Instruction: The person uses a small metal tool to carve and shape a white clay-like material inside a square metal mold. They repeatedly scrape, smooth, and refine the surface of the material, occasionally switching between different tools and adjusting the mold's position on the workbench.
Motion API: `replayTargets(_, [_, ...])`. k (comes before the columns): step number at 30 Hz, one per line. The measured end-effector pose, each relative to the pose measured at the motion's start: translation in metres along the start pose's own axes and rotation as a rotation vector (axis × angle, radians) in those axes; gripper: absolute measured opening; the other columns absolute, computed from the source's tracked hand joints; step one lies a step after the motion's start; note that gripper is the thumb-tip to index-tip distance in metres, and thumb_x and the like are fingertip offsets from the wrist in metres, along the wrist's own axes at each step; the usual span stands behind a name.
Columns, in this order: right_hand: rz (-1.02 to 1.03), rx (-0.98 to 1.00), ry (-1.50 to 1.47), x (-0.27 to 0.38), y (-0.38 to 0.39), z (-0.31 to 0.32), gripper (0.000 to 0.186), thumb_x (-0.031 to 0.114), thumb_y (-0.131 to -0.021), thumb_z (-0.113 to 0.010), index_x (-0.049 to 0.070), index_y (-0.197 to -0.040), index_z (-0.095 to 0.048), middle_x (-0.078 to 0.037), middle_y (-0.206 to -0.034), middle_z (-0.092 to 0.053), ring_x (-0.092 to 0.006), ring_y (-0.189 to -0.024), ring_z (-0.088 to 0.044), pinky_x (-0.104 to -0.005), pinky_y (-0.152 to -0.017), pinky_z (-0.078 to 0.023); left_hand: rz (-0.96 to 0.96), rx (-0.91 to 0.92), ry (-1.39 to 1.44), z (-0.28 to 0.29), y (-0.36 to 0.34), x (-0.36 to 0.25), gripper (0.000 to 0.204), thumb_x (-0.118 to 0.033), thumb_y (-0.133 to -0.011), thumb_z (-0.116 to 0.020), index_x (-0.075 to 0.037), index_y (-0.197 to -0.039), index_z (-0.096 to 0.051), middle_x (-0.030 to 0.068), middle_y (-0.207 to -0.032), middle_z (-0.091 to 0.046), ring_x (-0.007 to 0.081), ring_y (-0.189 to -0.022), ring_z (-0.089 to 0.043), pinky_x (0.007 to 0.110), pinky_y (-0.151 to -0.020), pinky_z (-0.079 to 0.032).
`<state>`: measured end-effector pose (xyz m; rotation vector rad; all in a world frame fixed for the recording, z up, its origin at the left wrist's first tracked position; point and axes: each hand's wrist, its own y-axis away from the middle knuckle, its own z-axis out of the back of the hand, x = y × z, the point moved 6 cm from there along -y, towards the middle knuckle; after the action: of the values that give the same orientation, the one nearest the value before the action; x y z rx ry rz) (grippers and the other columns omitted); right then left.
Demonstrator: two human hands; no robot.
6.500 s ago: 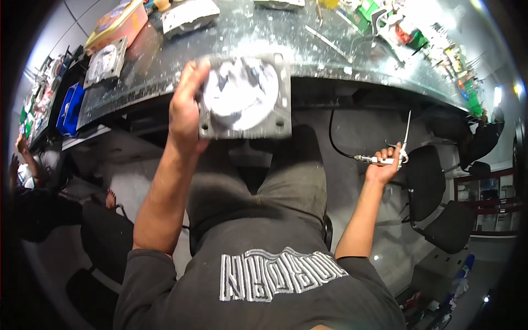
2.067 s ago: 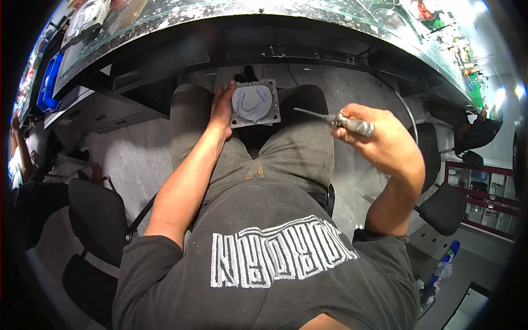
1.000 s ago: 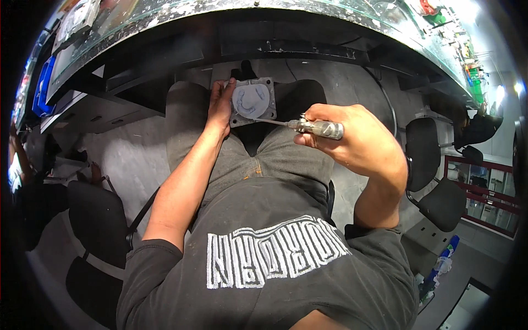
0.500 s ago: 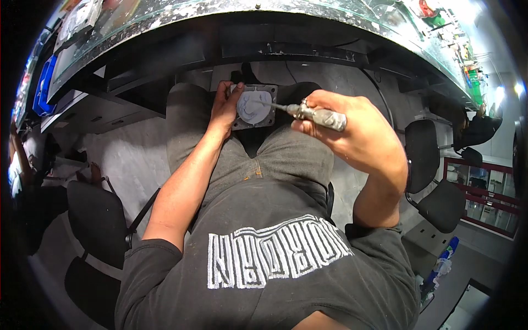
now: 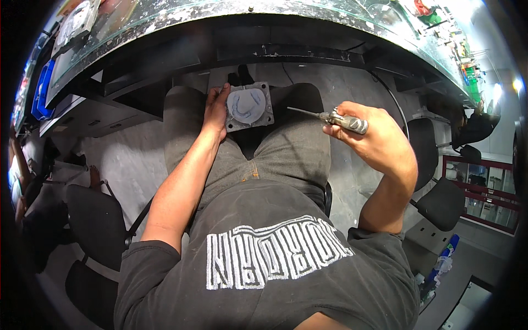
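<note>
A square grey metal mould plate (image 5: 233,127) with holes at its corners is held above my lap, its top face showing. Set in its middle is a round pale recess (image 5: 247,106) with curved dark lines. My left hand (image 5: 216,110) grips the plate along its left edge, the thumb at the upper-left corner. To the right, my right hand (image 5: 374,129) is closed round a silver air blow gun (image 5: 350,121). Its thin nozzle points left towards the plate, with a gap between the tip and the plate.
A worn workbench (image 5: 192,19) with a glass-like top arches across the far side. A grey hose (image 5: 394,98) curves down near my right hand. Black chairs (image 5: 96,225) stand on both sides, and a blue tray (image 5: 43,91) is at far left. Other people show at both edges.
My right hand has drawn the blow gun away to the right, so its nozzle no longer overlaps the plate. The plate has shifted slightly left and tilted in my left hand.
</note>
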<state>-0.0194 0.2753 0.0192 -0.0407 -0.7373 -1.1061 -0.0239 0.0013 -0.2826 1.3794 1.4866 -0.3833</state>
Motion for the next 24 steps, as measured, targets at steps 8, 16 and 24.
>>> replayTargets(8, [0.023,0.079,-0.182,-0.015,0.015,-0.003,0.022,0.011,-0.092,-0.083,0.002,-0.109,-0.072,-0.007,-0.091,-0.077,-0.0109,-0.086,-0.072,-0.0299,-0.079,-0.057,-0.239,-0.05,-0.386,-0.009,0.015,-0.013,0.04,-0.042,-0.104,-0.075,-0.008,-0.12,-0.06,0.0014,-0.101,-0.059,0.0121,-0.096,-0.053,0.028,-0.085,-0.046])
replayTargets(16, [0.031,-0.162,-0.836,-0.118,0.036,0.015,0.032,0.017,-0.096,-0.082,0.001,-0.122,-0.073,-0.006,-0.106,-0.08,-0.0094,-0.089,-0.067,-0.022,-0.069,-0.049,-0.459,0.233,-0.771,-0.05,0.078,-0.066,0.025,-0.019,-0.103,-0.074,-0.005,-0.116,-0.058,0.0156,-0.113,-0.07,0.0194,-0.107,-0.067,0.033,-0.095,-0.052])
replayTargets(24, [0.061,-1.045,-1.626,-0.3,0.035,-0.036,0.046,0.038,-0.11,-0.064,0.006,-0.143,-0.061,-0.007,-0.129,-0.073,-0.018,-0.12,-0.069,-0.0214,-0.068,-0.046,-0.597,0.215,-0.031,-0.108,0.112,-0.273,0.024,-0.032,-0.114,-0.058,-0.009,-0.114,-0.056,-0.0019,-0.101,-0.058,0.0096,-0.097,-0.061,0.028,-0.089,-0.053])
